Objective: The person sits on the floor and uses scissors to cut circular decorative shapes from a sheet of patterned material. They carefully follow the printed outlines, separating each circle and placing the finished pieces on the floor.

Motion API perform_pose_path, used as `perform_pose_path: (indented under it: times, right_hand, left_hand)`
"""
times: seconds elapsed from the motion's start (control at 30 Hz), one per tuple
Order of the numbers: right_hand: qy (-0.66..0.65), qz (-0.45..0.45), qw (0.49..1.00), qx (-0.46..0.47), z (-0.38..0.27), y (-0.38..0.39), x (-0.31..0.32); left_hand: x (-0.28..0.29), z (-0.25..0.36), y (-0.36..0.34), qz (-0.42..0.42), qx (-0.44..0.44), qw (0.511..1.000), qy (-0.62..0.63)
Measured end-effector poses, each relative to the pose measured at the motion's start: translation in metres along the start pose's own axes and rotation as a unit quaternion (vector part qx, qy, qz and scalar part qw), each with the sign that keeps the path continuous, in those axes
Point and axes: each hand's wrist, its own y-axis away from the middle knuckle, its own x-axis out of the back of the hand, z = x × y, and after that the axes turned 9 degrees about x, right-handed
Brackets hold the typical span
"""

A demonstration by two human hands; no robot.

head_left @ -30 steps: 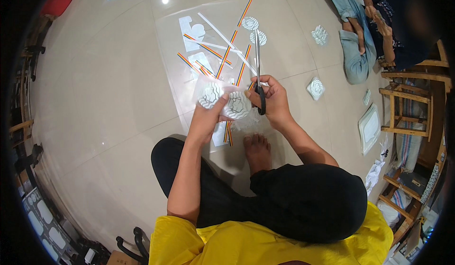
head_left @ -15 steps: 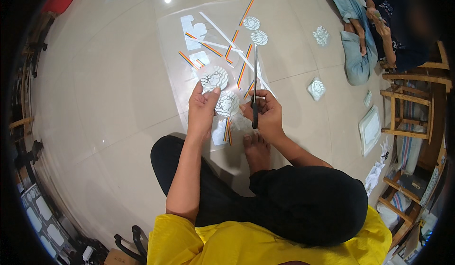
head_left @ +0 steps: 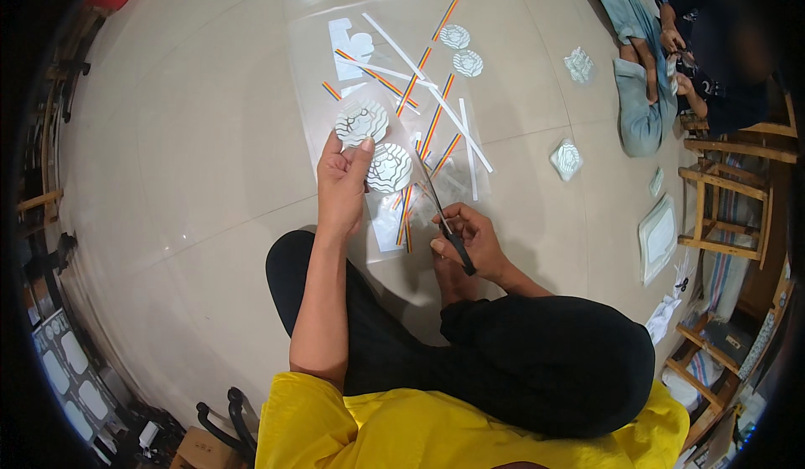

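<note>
My left hand (head_left: 342, 186) pinches a white piece made of two round shapes with silvery wavy lines, an upper disc (head_left: 362, 122) and a lower disc (head_left: 390, 169), between thumb and fingers. The two discs meet at their edges. To the right, my right hand (head_left: 471, 241) is closed around the black handles of scissors (head_left: 453, 244). Their blades point up and left, ending just right of the lower disc, apart from it. Beneath lies a clear plastic sheet (head_left: 314, 83) with rainbow-striped strips (head_left: 433, 121), white strips (head_left: 394, 43) and white cut-outs (head_left: 345, 46).
Two more wavy-lined discs (head_left: 461, 48) lie farther off. At the right are stacks of patterned pieces (head_left: 567, 160) and a stack of white sheets (head_left: 658, 238). Another person (head_left: 704, 58) sits at the far right, hands on something small. Wooden stools (head_left: 725, 209) stand along the right side.
My left hand has shifted slightly left with the round pieces. My right hand has drawn nearer to me, and the scissors have swung from upright to leaning left. The other person's hands have lowered.
</note>
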Motion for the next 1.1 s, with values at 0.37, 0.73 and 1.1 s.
perform_pose_path:
  times: [0.37, 0.73, 1.1]
  right_hand:
    - [0.021, 0.016, 1.000, -0.002, -0.001, -0.006, 0.000]
    - [0.032, 0.021, 0.999, 0.000, -0.002, -0.006, -0.001]
    - [0.051, 0.043, 0.997, -0.024, -0.007, -0.004, -0.003]
  left_hand:
    - [-0.012, -0.001, 0.001, 0.023, -0.006, 1.000, -0.008]
    - [-0.003, -0.007, -0.001, 0.005, -0.005, 1.000, -0.020]
    - [-0.016, 0.004, 0.004, 0.028, 0.009, 0.999, 0.016]
